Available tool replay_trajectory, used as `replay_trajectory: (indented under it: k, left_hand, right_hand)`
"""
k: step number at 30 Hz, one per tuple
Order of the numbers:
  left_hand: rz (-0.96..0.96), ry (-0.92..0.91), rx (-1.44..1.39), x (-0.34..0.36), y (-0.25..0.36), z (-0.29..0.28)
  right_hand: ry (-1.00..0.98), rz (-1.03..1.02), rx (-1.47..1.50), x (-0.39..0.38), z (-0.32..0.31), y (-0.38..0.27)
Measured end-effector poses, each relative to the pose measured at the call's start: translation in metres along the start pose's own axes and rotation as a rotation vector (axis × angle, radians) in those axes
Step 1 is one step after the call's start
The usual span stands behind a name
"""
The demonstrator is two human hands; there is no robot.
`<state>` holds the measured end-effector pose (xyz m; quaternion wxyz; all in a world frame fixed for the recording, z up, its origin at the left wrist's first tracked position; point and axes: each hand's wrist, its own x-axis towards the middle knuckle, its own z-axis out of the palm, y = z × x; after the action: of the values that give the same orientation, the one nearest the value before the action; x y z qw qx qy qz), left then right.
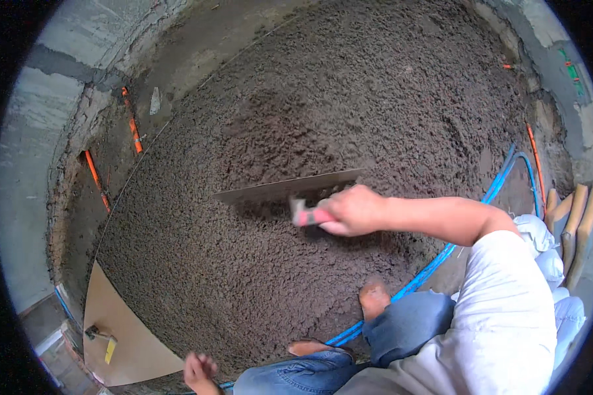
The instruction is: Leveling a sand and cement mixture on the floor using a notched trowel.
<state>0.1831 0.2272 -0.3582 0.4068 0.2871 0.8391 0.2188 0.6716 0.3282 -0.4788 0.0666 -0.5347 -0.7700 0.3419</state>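
Observation:
My right hand (361, 208) is wrapped round the red and grey handle of a plastering trowel (280, 189). Its long, straight metal blade lies on or just above the dark, coarse wet mortar (230, 276), around the middle of the view; exact contact is hard to tell. My left hand (199, 368) is low at the bottom, beside the beige board, with its fingers curled in and nothing visible in them. My bare feet and bent knees are at the lower edge of the mortar.
A beige board (122, 316) lies at lower left, bearing a small dark-headed tool (99, 333) with a yellow part. Blue hoses (435, 263) curve along the right. Orange conduits (132, 122) stick out by rough walls. White bags (550, 266) and cardboard-coloured pieces (573, 214) stand far right.

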Motion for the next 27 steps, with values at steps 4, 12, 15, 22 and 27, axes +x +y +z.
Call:
replay_trajectory:
  k: [4,12,15,22,27]
  left_hand:
    - [0.447,-0.349,0.351,-0.062,0.127,0.053]
    - [0.865,-0.814,0.62,-0.098,0.114,0.053]
    - [0.879,-0.609,0.717,-0.107,0.1,0.035]
    - [0.928,-0.532,0.897,-0.116,0.085,0.025]
    - [0.925,-0.682,0.948,-0.103,0.088,0.042]
  right_hand:
    - [0.16,0.093,0.316,0.066,0.014,-0.035]
    - [0.769,0.743,0.184,0.029,-0.089,0.127]
    - [0.966,0.991,-0.058,-0.058,-0.112,0.218]
    - [0.896,1.001,-0.117,-0.059,-0.108,0.163]
    - [0.876,0.865,-0.076,0.007,-0.088,0.167]
